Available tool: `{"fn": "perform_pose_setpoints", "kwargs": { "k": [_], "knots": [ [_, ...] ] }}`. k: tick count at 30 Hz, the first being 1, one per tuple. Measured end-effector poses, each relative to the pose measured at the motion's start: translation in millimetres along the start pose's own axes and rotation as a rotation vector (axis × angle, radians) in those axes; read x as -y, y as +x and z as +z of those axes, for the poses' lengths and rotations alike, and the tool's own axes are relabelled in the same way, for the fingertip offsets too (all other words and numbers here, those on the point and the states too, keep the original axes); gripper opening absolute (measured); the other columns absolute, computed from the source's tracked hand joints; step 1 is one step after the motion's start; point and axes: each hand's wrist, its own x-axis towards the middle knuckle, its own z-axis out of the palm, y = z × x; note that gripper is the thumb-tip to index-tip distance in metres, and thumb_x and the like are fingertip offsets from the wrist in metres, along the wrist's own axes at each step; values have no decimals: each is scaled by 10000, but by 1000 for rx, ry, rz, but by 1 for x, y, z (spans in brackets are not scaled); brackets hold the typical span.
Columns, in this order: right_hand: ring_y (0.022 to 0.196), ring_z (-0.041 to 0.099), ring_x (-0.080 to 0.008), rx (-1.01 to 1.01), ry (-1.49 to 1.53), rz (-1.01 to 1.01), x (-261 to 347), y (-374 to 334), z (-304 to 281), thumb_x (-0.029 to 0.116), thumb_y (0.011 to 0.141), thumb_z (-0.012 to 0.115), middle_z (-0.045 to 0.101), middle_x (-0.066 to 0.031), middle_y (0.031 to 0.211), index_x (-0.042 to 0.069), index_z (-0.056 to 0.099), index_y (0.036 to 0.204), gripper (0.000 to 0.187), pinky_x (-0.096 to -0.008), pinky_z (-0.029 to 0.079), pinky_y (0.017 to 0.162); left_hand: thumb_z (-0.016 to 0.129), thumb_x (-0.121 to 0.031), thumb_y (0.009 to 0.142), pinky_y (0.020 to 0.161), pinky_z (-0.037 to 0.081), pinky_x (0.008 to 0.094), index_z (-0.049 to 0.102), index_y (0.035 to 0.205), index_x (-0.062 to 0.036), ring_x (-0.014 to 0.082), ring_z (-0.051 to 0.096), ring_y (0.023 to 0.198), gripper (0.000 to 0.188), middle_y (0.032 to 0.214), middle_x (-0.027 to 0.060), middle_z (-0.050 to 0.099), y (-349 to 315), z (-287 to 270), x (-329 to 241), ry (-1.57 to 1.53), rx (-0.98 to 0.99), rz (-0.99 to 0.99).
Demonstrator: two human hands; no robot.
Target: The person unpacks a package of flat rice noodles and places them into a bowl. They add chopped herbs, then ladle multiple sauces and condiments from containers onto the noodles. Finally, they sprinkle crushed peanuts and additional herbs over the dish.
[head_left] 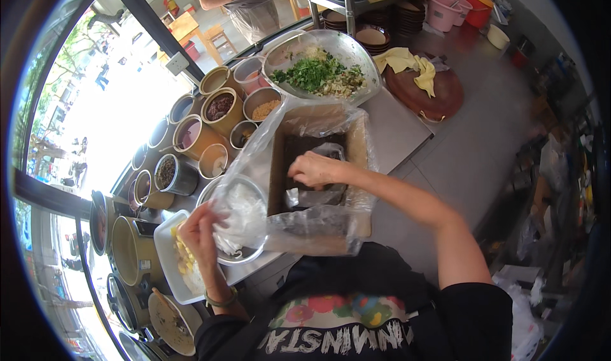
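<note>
My left hand (202,232) is over the left edge of a metal bowl, its fingers bent and slightly blurred, pinching thin clear plastic (245,211) that spreads over the bowl. My right hand (313,170) reaches into a cardboard box (278,176) with a clear plastic liner (312,237) folded over its sides. Its fingers are curled down; what they grip is hidden. Dark contents and crumpled clear wrapping (328,198) lie in the box around that hand. Beside my left wrist is a white tray (167,249) with yellow and pale pieces.
Beyond the box stands a large metal basin (372,74) of chopped greens. Pots and tubs (219,109) crowd the counter along the window. A round brown board (442,100) with yellow cloth is at far right. A person (245,4) stands behind the glass.
</note>
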Motion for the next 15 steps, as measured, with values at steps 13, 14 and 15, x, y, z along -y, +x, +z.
{"fn": "perform_pose_setpoints", "kwargs": {
  "k": [13,14,15],
  "knots": [
    [595,501,-112,-653,544,435,-160,-51,-101,347,867,683,571,-1,674,6,664,847,343,-303,423,535,862,-313,663,1169,165,419,107,1505,-33,307,161,1446,1165,1569,212,111,4,65,48,201,537,237],
    [596,500,-107,-705,446,321,-152,-53,-109,314,849,697,575,4,679,9,656,834,308,-300,419,532,854,-301,681,1161,195,416,184,1496,-40,305,235,1428,1087,1557,221,175,17,80,48,90,502,263],
    [597,499,-101,-756,346,206,-140,-54,-119,280,831,711,579,9,684,12,647,820,276,-298,415,529,822,-264,727,1141,236,416,307,1410,-34,299,342,1365,886,1502,235,286,27,89,47,-92,511,123]
  ]
}}
